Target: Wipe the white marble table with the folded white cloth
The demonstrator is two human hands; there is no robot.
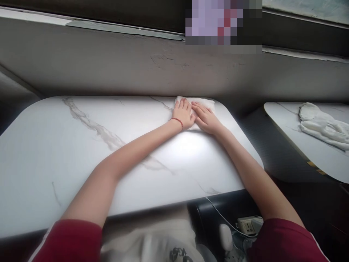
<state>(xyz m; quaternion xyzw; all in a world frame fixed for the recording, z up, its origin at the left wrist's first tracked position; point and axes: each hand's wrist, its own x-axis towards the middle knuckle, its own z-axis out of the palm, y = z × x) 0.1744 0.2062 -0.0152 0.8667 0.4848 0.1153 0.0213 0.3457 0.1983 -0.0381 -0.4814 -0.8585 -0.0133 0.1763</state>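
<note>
The left hand [183, 113] lies flat, fingers spread and gripping nothing, pressed on a folded white cloth [203, 103]. The right hand [205, 118] lies just beside it, also flat and unclenched on the cloth, the 2 hands touching at the fingers. A red bracelet [176, 122] circles the left wrist. The cloth sits at the far right edge of the white marble surface [68, 153], against the grey wall [109, 62]. A second surface [289, 131] at right carries a crumpled white cloth [321, 125].
</note>
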